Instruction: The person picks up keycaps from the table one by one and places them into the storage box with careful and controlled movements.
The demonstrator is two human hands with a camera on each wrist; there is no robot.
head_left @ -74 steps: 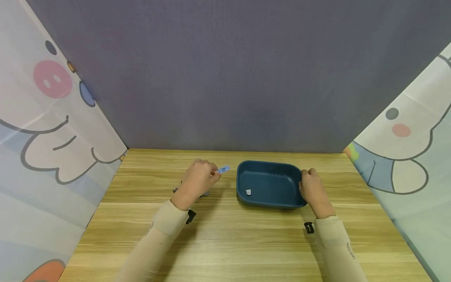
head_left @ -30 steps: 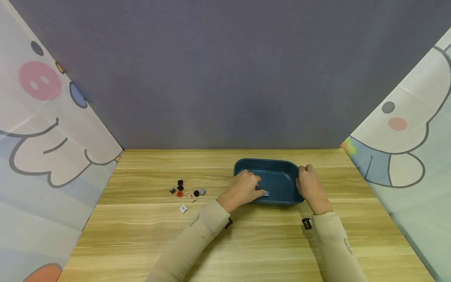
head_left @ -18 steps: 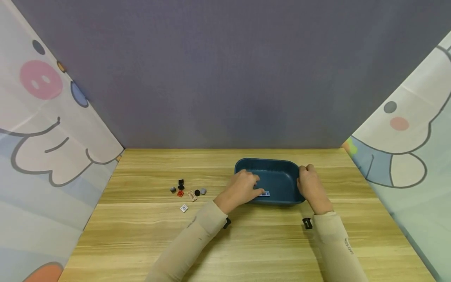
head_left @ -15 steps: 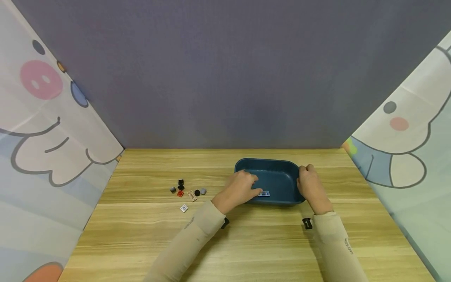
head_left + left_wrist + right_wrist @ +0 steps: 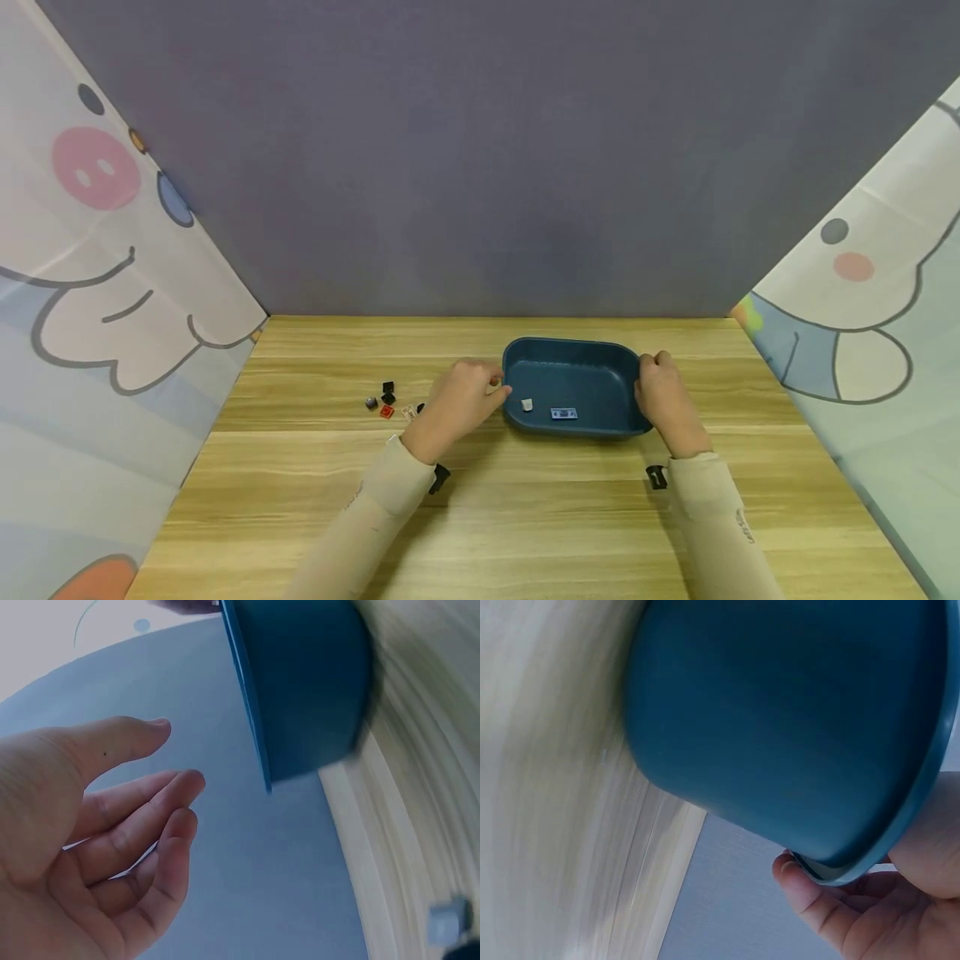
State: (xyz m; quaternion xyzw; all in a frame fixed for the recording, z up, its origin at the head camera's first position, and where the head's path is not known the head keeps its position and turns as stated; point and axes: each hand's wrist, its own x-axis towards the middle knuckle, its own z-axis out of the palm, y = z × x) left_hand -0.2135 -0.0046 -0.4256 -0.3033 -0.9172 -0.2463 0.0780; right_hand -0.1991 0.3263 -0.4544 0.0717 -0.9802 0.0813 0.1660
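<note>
My left hand [image 5: 459,404] is at the left rim of a dark teal plastic bin [image 5: 577,379]. In the left wrist view its fingers are loosely bent, with a gap to the thumb and nothing between them. My right hand [image 5: 664,398] grips the bin's right end; in the right wrist view the fingertips [image 5: 795,881] curl round its rim. Inside the bin lie a flat rectangular blue tile [image 5: 564,413] with a printed pattern and a small white block [image 5: 527,405].
Left of my left hand, several small pieces lie on the wooden table [image 5: 555,517]: black ones [image 5: 387,387], a red one [image 5: 386,412], a grey one [image 5: 371,403] and a beige printed tile [image 5: 408,412]. The hand and forearm partly cover others. A grey panel [image 5: 480,167] stands behind.
My left hand carried the blue tile to the bin, let it go there and has drawn back left to the rim. The right hand keeps its grip on the bin.
</note>
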